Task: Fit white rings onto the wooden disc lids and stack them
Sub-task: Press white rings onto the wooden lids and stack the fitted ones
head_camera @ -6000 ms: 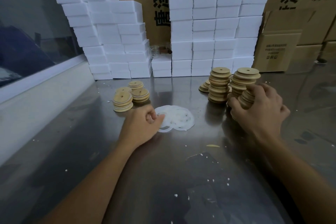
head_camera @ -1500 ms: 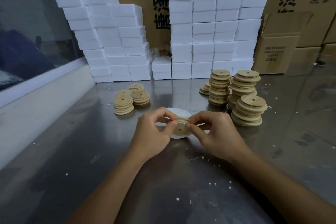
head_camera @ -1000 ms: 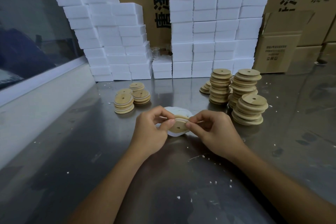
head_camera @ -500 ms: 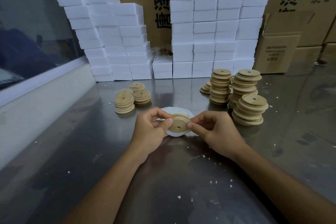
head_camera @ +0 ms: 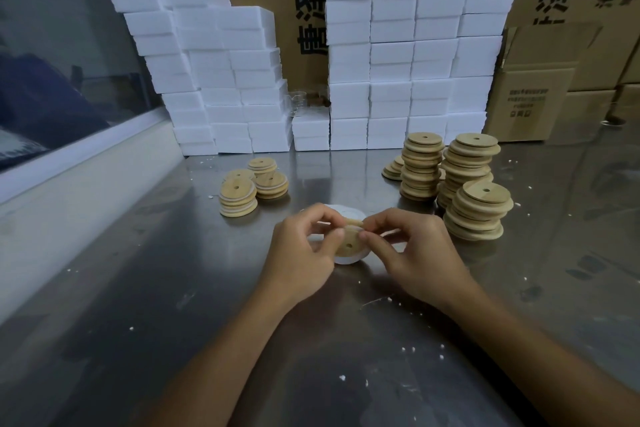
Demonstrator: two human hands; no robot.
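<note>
Both hands hold one wooden disc lid [head_camera: 350, 243] with a centre hole, tilted toward me just above the steel table. My left hand [head_camera: 301, 253] pinches its left edge, my right hand [head_camera: 412, 253] its right edge, fingertips pressing a white ring [head_camera: 351, 259] around the rim. A small pile of loose white rings [head_camera: 343, 211] lies on the table behind the hands, mostly hidden. Short stacks of lids with white rings [head_camera: 239, 198] stand to the left. Taller stacks of plain wooden lids [head_camera: 478, 211] stand to the right.
White foam blocks [head_camera: 398, 55] are piled along the table's back edge, with cardboard boxes [head_camera: 533, 94] behind and to the right. A white ledge under a window [head_camera: 86, 163] runs along the left side. White crumbs dot the steel table [head_camera: 173, 288].
Six seconds ago the left hand was at the ring pile and the right at the plain stacks. Since then both hands hold one lid, turning it and working the ring around its rim.
</note>
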